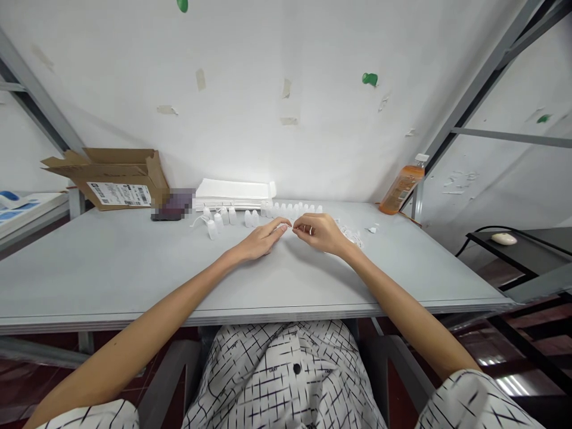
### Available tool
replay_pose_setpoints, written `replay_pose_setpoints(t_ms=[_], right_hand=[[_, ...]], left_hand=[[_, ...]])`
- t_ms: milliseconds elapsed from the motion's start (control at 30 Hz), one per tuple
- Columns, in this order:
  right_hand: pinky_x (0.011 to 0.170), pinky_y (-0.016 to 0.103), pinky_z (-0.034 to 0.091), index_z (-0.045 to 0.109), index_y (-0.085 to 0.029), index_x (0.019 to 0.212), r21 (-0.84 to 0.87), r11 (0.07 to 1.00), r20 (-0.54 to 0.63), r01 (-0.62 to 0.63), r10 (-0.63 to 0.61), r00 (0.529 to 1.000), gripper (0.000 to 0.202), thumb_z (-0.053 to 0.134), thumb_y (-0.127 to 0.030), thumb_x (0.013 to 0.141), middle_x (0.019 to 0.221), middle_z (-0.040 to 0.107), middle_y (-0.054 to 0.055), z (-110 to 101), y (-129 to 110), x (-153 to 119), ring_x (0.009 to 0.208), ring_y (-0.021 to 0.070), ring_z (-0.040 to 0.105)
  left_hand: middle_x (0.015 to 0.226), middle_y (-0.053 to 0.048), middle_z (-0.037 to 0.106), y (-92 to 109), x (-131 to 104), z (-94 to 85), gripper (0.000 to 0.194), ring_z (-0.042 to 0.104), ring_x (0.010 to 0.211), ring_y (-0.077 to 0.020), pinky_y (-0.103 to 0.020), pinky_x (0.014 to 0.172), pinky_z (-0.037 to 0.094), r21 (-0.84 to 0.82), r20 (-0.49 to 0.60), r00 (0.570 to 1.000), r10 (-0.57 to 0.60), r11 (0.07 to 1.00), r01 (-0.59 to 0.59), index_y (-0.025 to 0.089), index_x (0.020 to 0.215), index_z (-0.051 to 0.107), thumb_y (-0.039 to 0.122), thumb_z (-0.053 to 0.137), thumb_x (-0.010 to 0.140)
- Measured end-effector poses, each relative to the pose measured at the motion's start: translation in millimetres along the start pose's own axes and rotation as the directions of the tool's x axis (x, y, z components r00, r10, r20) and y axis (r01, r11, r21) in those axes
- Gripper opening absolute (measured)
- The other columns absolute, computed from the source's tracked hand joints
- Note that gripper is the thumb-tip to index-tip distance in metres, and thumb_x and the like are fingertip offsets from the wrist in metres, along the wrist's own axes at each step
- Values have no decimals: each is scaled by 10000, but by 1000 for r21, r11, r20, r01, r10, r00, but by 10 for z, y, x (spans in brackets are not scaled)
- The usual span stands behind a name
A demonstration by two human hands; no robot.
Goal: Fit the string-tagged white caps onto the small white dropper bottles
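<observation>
Both hands at mid-desk, fingertips nearly meeting. Left hand [266, 239]: thumb and forefinger closed on one end of a thin white piece [289, 226]; the hand's lower edge sits low over the desk [286, 286]. Right hand [320, 231]: fingers bent, tips pinched on the other end. Piece lies between the two sets of fingertips, too small to identify.

Beyond the hands — a row of small white bottle-shaped pieces [295, 210]. Left of the row, a similar pair [251, 218]; farther left, a loose cluster [212, 229], one with a white cord attached. Tangled white cords [351, 233] lie just beside the right hand, partly hidden by it.

At the wall: stacked white sheets [235, 193], an open cardboard box [118, 179] to the left — an orange bottle [402, 187], white-capped and tilted, at the right.
</observation>
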State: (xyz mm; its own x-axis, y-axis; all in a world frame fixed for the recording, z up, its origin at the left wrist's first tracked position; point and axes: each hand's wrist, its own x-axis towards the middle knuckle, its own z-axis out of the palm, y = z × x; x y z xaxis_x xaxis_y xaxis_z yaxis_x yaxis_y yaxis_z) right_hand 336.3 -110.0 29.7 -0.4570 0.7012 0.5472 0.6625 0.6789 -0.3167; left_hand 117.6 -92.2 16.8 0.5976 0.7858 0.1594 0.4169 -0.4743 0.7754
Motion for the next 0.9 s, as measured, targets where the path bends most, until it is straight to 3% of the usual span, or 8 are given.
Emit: replay_pose_setpoints(t_ms=[100,267,400,633,767,900], right_hand=[[571,252,408,690,-174,832,15,1000,0,10,-10,1000,149,558,-200,897,751,689,46,-4,5,-2,601,133,586],[582,252,423,692,-180,840,38,999,-3,-7,7,1000,153,551,-196,899,781,689,47,-15,2,-4,614,131,593],[592,253,434,690,-178,829,61,998,-1,-21,21,1000,149,556,-191,892,778,688,44,-22,-18,-2,615,130,600],[600,250,453,703,-171,829,100,995,-8,-17,18,1000,157,565,-206,892,770,685,42,-18,-29,2,613,125,600],[590,249,462,713,-165,840,181,980,18,-86,84,996,152,580,-224,884,760,689,35,-27,-66,13,584,117,608],[555,249,459,724,-151,895,336,916,123,-218,187,975,214,614,-335,904,687,665,14,-52,-126,23,508,106,605]], left_hand=[[590,64,366,-11,9,1,460,403,474,-124,-247,498,338,-104,66,997,-36,994,43,254,1257,520,579,318,1000],[640,64,338,-6,5,-10,396,362,474,-102,-236,482,320,-187,84,994,-69,979,84,251,1112,512,584,332,994],[662,54,393,16,-10,-21,410,394,479,-101,-251,515,362,-127,73,995,-62,989,71,240,1021,507,616,347,982],[648,53,411,9,-5,-37,370,406,473,-104,-254,532,365,-99,85,994,-73,992,82,228,1054,529,549,358,987],[639,64,340,-11,-1,-48,285,341,471,-99,-232,494,307,-234,133,988,-75,966,105,226,1092,516,432,352,983],[651,62,331,-26,4,-37,257,302,506,-104,-223,484,255,-289,162,986,-46,953,92,221,1155,497,322,377,951]])
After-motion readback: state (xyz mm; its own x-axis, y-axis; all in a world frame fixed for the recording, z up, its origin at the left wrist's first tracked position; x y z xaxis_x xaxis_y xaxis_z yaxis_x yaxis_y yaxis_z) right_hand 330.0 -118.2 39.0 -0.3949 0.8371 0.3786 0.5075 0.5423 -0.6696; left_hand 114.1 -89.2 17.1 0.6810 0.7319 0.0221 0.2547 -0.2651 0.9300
